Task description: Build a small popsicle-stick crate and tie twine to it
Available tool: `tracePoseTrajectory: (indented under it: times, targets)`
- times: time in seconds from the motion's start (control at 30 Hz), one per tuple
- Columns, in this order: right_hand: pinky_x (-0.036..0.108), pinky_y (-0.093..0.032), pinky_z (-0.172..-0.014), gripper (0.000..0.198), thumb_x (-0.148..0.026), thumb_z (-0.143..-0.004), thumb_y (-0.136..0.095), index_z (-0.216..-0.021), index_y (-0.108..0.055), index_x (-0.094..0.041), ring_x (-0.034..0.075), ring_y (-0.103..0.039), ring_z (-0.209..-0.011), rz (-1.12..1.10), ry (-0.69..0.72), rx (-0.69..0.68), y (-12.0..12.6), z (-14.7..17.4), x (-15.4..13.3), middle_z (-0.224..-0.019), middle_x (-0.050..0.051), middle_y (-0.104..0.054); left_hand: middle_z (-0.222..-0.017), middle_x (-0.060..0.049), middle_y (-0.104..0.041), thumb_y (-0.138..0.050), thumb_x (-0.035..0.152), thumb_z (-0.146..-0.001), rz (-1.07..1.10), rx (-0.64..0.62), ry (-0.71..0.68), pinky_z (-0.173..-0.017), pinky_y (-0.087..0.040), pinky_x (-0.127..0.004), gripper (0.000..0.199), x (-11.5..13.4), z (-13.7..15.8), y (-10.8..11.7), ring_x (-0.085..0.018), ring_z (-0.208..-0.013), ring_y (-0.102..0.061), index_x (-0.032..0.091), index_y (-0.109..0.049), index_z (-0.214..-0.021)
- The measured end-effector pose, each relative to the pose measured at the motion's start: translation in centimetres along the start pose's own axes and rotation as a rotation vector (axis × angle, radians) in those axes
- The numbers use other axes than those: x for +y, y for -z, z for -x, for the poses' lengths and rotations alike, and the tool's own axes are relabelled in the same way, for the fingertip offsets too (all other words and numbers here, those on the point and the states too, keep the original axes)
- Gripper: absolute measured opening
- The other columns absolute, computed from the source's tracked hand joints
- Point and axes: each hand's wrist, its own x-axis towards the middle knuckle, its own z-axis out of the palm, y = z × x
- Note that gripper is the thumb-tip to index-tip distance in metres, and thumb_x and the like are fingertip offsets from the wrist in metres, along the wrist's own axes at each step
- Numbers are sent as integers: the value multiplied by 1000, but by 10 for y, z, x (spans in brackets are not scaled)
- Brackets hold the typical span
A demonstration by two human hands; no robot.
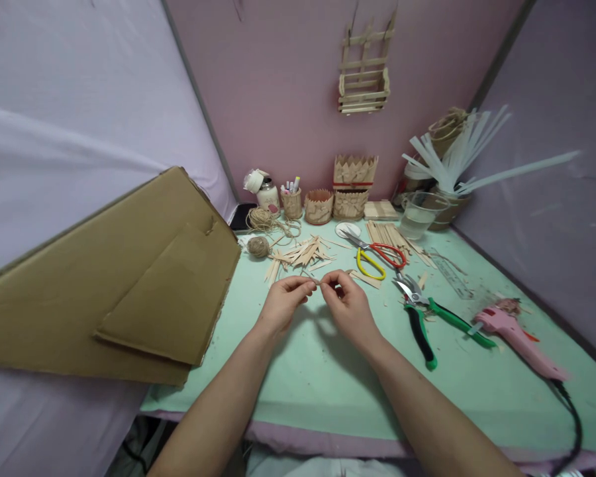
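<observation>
Above the middle of the green tabletop, my left hand (287, 301) and my right hand (347, 305) meet at the fingertips. Both are closed in a pinch on a thin grey-brown strand, which looks like twine (318, 283). Fingers cover most of it, and a loose end sticks up by the left fingertips. Just beyond my hands lies a loose pile of pale wooden sticks (305, 252). A ball of twine (258, 247) rests left of that pile. To the right are red-handled scissors (390, 255), yellow-handled scissors (370, 265) and green-handled pruning shears (420, 331).
Folded cardboard (169, 285) leans along the left side. A pink glue gun (521, 341) with a black cord lies at the right. Along the back stand stick-covered pots (319, 207), a marker holder (292, 204), a clear plastic cup (417, 218) and white glue sticks (449, 162).
</observation>
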Motion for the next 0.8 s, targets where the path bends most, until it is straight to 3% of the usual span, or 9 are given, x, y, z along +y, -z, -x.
tracePoseTrajectory:
  times: [0.17, 0.33, 0.6, 0.8]
  targets:
    - [31, -41, -64, 5, -22, -82, -58, -86, -55, -22, 17, -51, -73, 127, 118, 34, 0, -1, 6, -86, 2, -59, -74, -3, -71, -76, 29, -66, -139, 104, -158, -71, -43, -28, 12, 3, 0, -3, -16, -72, -58, 18, -75, -68]
    - [31, -40, -68, 12, -21, -91, -51, -79, -54, -22, 18, -51, -78, 189, 238, 15, 0, -1, 8, -83, 3, -59, -67, -1, -66, -78, 31, -65, -94, 67, -107, -68, -41, -26, 16, 2, 0, -3, -14, -67, -53, 16, -73, -67]
    - [29, -41, -65, 12, -22, -92, -51, -79, -53, -22, 16, -52, -76, 58, 190, -2, -3, 1, 3, -82, 2, -56, -60, 0, -56, -80, 52, -60, 34, -20, 7, -58, -38, -25, 41, 1, 2, -5, -10, -56, -46, 13, -68, -67]
    - [29, -42, -68, 13, -25, -92, -51, -80, -54, -23, 16, -53, -76, 26, 64, -12, -4, 0, 8, -82, 1, -57, -65, -1, -62, -79, 40, -66, -24, 64, -83, -65, -40, -25, 27, 1, 2, -3, -12, -66, -50, 14, -70, -67]
